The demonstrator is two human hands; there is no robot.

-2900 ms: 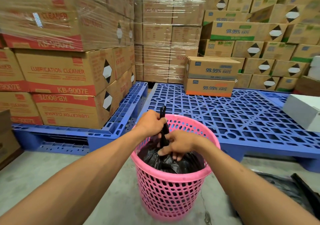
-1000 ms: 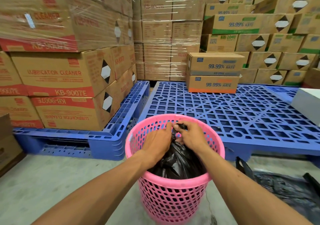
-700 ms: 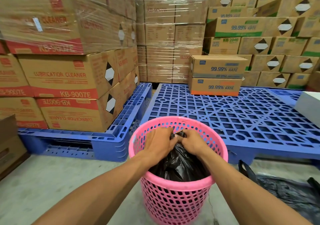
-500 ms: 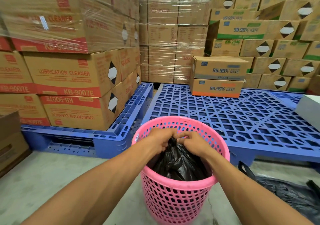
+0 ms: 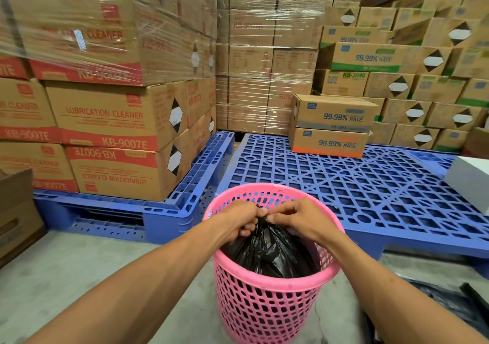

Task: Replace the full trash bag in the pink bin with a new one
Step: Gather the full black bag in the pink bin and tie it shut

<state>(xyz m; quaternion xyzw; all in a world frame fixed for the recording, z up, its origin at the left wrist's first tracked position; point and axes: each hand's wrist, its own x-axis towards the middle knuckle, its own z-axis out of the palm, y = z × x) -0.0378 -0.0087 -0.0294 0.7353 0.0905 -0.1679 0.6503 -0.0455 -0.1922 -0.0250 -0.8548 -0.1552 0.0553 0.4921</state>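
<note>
A pink perforated bin (image 5: 267,309) stands on the concrete floor in front of me. Inside it sits a full black trash bag (image 5: 270,253), its top gathered into a neck. My left hand (image 5: 240,220) and my right hand (image 5: 293,218) meet over the bin, and both pinch the bunched top of the bag between curled fingers. The knot itself is hidden between my fingers. Another black bag (image 5: 455,306) lies flat on the floor at the lower right.
Blue plastic pallets (image 5: 370,185) lie right behind the bin. Stacked cardboard cartons (image 5: 105,121) rise on the left, and more cartons (image 5: 333,124) at the back right. A white box (image 5: 468,177) sits on the right pallet edge. Bare concrete floor (image 5: 79,269) lies to the left.
Earlier my left hand held the bag's tail up above the bin. Both hands have come together low at the bag's neck and stay there, fingers shifting slightly.
</note>
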